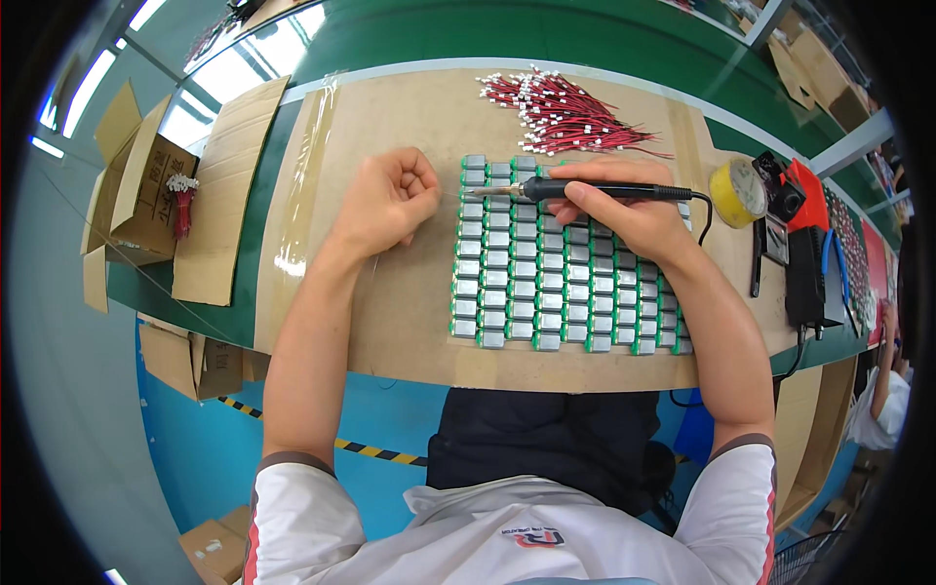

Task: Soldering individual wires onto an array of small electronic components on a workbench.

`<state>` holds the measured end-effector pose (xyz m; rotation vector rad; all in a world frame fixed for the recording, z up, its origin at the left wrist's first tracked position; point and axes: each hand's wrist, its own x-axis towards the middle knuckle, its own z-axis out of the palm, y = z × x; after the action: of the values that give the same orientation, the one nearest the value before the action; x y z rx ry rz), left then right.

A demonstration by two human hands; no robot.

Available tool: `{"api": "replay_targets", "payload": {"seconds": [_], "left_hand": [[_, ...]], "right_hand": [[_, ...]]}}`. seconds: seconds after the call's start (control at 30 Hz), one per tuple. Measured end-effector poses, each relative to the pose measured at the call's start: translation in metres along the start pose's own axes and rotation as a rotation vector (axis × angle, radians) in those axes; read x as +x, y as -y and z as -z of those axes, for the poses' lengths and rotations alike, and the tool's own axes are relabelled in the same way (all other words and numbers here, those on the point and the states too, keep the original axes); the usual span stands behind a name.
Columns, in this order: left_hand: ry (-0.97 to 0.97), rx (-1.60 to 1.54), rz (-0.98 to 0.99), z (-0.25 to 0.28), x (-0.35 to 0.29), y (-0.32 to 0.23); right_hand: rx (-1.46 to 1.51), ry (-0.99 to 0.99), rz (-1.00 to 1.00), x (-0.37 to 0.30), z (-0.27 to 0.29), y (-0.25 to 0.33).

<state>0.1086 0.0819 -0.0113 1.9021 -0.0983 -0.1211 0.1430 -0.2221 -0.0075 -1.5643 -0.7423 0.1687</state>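
Observation:
My right hand (629, 216) grips a soldering iron (556, 189) with a black handle, its metal tip pointing left. The tip lies over the upper left of a block of small circuit boards (494, 261), green with grey metallic tops, set in close rows. Left of the block, my left hand (398, 203) is closed in a pinch. A very thin strand, apparently solder wire (447, 195), runs from its fingers toward the iron tip. Whether the tip touches a board is too small to tell. My right hand hides some boards in the upper rows.
Red and black wires with white connectors (575, 112) lie beyond the boards. At right are a yellow tape roll (738, 192), a black box with a cable (807, 278) and blue-handled pliers (837, 258). Open cardboard boxes (146, 195) stand left. Another person sits far right.

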Motion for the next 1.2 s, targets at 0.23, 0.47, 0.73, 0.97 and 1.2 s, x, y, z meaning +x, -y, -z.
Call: {"api": "replay_targets", "payload": {"seconds": [0.23, 0.47, 0.73, 0.97, 1.2], "left_hand": [[0.044, 0.035, 0.086, -0.001, -0.001, -0.013], [0.039, 0.068, 0.104, -0.001, -0.002, -0.014], [0.032, 0.071, 0.117, -0.001, -0.002, -0.014], [0.041, 0.085, 0.121, -0.001, -0.002, -0.013], [0.038, 0.094, 0.117, -0.003, -0.002, -0.012]], "right_hand": [[0.003, 0.023, -0.010, 0.000, 0.001, -0.001], [-0.011, 0.036, -0.008, 0.000, 0.002, -0.003], [-0.002, 0.032, -0.020, 0.000, 0.000, 0.000], [-0.012, 0.033, -0.012, 0.000, -0.001, 0.000], [-0.014, 0.031, -0.009, 0.000, -0.001, 0.002]]}}
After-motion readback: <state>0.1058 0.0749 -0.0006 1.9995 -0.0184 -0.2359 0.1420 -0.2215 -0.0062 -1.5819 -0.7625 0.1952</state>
